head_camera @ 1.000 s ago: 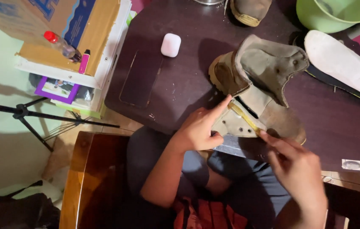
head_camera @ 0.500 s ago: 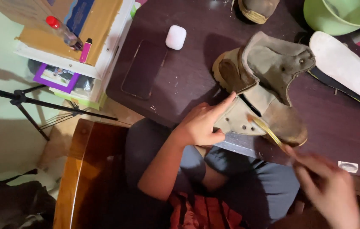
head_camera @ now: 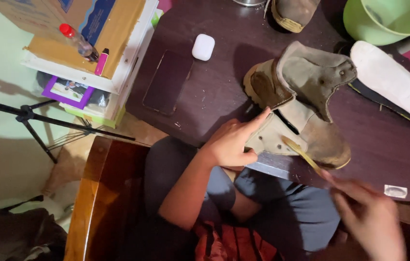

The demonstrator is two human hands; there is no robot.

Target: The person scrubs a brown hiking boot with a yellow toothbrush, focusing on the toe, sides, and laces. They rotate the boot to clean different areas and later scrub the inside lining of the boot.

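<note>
Your left hand [head_camera: 231, 142] is pressing on the worn tan boot [head_camera: 301, 104] lying on its side at the dark table's [head_camera: 214, 87] near edge, fingers spread flat, forefinger pointing along the upper. Your right hand [head_camera: 371, 217] is pinching a slim yellow brush [head_camera: 304, 154], its tip touching the boot's side just beside your left fingertips.

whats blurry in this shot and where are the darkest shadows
Head view: the right hand is smeared by motion blur, and the slim yellowish tool it holds is soft too; the left hand on the boot is sharp. Darkest shadow lies bottom left beside the wooden chair; the tripod casts a soft shadow on the pale green wall.
</note>
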